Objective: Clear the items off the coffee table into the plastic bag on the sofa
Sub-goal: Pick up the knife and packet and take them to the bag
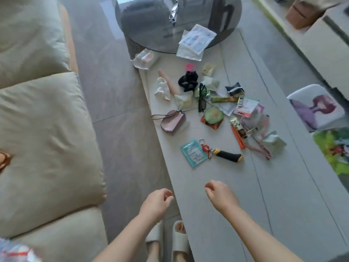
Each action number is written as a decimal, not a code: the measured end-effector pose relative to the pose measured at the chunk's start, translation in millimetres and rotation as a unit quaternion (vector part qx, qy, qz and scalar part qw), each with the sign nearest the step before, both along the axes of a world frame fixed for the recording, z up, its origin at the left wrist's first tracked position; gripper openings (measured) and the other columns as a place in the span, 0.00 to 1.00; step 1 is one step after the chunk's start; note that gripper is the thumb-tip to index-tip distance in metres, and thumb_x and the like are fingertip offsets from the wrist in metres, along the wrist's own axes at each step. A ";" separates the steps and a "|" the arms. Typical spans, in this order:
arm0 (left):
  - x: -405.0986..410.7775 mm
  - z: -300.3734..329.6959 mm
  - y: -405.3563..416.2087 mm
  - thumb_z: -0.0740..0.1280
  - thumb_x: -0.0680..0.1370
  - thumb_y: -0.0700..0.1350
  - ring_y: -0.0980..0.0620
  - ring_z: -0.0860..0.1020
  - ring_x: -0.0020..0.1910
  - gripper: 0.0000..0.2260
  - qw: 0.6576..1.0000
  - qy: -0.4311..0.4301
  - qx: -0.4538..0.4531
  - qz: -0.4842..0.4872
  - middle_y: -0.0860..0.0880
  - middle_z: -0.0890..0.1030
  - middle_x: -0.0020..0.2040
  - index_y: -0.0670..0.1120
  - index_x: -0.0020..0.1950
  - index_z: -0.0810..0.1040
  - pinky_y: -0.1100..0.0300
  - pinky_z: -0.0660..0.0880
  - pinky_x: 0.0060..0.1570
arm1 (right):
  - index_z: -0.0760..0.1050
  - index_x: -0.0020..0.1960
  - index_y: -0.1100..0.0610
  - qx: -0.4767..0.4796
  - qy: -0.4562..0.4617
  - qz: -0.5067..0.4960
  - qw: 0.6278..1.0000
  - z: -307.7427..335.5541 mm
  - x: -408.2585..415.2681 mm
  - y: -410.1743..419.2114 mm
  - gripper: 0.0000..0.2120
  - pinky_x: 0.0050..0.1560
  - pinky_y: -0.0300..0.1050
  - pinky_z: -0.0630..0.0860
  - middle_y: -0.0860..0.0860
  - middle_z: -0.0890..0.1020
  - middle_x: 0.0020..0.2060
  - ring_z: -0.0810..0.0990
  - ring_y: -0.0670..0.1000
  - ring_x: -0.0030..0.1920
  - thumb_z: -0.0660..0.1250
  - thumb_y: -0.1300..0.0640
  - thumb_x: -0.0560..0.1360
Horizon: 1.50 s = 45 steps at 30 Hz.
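The grey coffee table (217,195) carries several scattered items: a teal sachet (193,153), a black-handled tool with a red keyring (224,153), a pink pouch (172,121), an avocado-shaped pad (214,115), dark glasses (202,97), a black scrunchie (188,81), crumpled tissues (162,88) and wrappers (247,107). My left hand (156,204) hovers at the table's near left edge, fingers loosely curled and holding nothing. My right hand (220,194) hangs over the table's near part, also loosely curled and holding nothing. A corner of the plastic bag (17,251) shows at the bottom left on the sofa.
The beige sofa (43,129) fills the left side, with a tiled floor strip between it and the table. A round dark glass table (147,25) overlaps the far end, with white packets (196,41) on its rim. Printed cushions (317,106) lie right. My slippered feet (168,241) stand below.
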<state>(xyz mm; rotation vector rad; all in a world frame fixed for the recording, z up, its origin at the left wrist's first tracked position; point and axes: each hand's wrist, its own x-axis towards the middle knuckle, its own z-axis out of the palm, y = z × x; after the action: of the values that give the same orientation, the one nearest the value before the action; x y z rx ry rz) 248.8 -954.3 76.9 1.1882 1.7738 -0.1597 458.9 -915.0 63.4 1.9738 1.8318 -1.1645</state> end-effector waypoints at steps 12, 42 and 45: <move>50.1 -93.9 97.3 0.58 0.79 0.47 0.49 0.72 0.64 0.16 0.995 0.044 -0.023 -0.087 0.47 0.72 0.66 0.49 0.67 0.72 0.58 0.70 0.61 | 0.70 0.65 0.52 -0.007 -0.040 -0.044 0.998 -69.0 63.5 34.7 0.15 0.59 0.47 0.72 0.47 0.72 0.64 0.67 0.50 0.66 0.57 0.53 0.79; 55.9 -154.3 180.9 0.70 0.73 0.47 0.45 0.75 0.50 0.13 1.000 0.027 0.003 -0.005 0.45 0.77 0.51 0.42 0.51 0.72 0.54 0.72 0.46 | 0.68 0.53 0.61 0.078 -0.113 -0.105 0.985 -117.1 62.6 143.7 0.10 0.41 0.46 0.65 0.57 0.72 0.51 0.71 0.59 0.49 0.56 0.56 0.76; 49.7 -146.3 172.4 0.68 0.75 0.45 0.47 0.76 0.45 0.09 0.994 -0.073 -0.032 0.078 0.47 0.80 0.50 0.43 0.52 0.73 0.57 0.73 0.39 | 0.66 0.52 0.58 0.085 -0.088 -0.108 0.987 -111.0 50.0 153.6 0.10 0.40 0.46 0.66 0.53 0.70 0.46 0.72 0.58 0.45 0.61 0.55 0.74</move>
<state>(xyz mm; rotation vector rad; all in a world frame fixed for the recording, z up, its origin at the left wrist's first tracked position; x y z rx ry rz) 298.5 -781.9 -69.4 0.9869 1.7120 -0.0367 508.9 -761.4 -47.7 2.3362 1.7123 -0.8771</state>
